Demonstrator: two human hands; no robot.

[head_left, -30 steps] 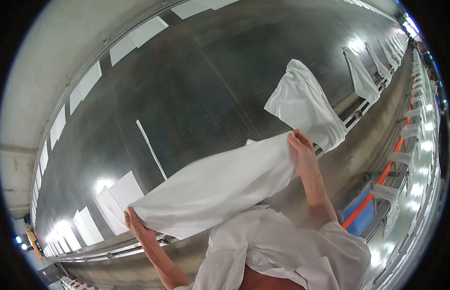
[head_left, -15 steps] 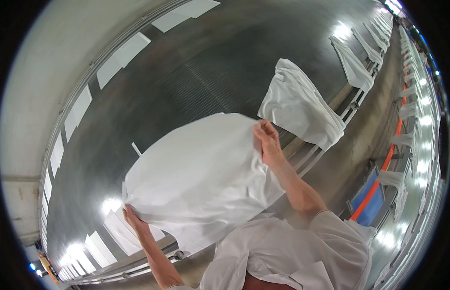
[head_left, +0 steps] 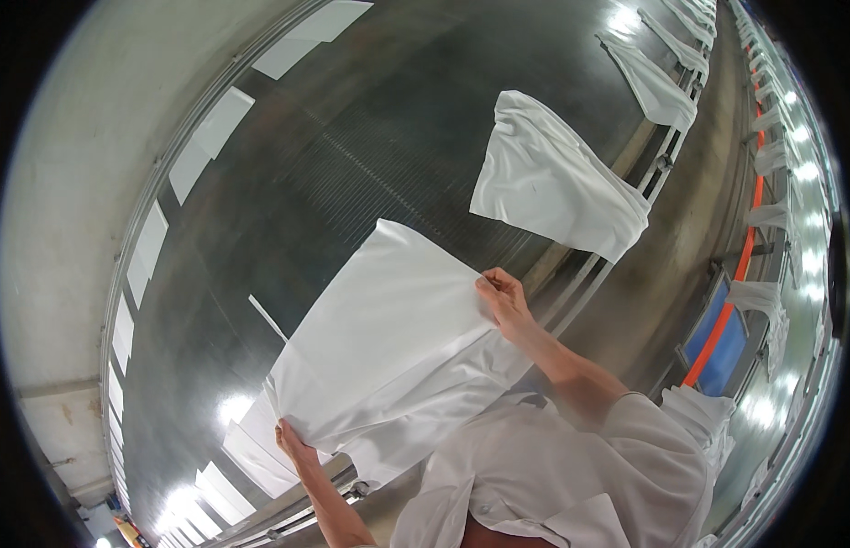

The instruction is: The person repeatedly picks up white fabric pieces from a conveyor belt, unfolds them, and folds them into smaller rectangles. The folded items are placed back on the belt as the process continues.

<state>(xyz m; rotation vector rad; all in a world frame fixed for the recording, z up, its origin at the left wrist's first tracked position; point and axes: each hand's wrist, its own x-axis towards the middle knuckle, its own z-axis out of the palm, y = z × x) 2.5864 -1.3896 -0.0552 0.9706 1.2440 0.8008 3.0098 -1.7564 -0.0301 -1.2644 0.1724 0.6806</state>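
Note:
A white fabric piece (head_left: 379, 329) stretches between my two hands over the long dark table. Its far part looks smooth and runs to a corner, while the near part hangs in folds over the table's edge. My left hand (head_left: 295, 441) pinches the near left edge of the fabric. On the right side, my right hand (head_left: 503, 297) grips another edge between thumb and fingers. A rumpled white fabric piece (head_left: 553, 183) lies just beyond my right hand, draped over the table's rail (head_left: 658, 183).
Flat white pieces (head_left: 210, 137) line the far side of the dark table (head_left: 425, 119), with more (head_left: 226, 493) at near left. Other rumpled pieces (head_left: 653, 87) hang along the rail. Across the aisle, an orange strip (head_left: 717, 338) runs beside a blue panel (head_left: 717, 342) and a second table.
The fabric between my hands was billowed and rounded; now its far part has come down flatter with a distinct corner. My hands are slightly closer together, and the view has turned a little.

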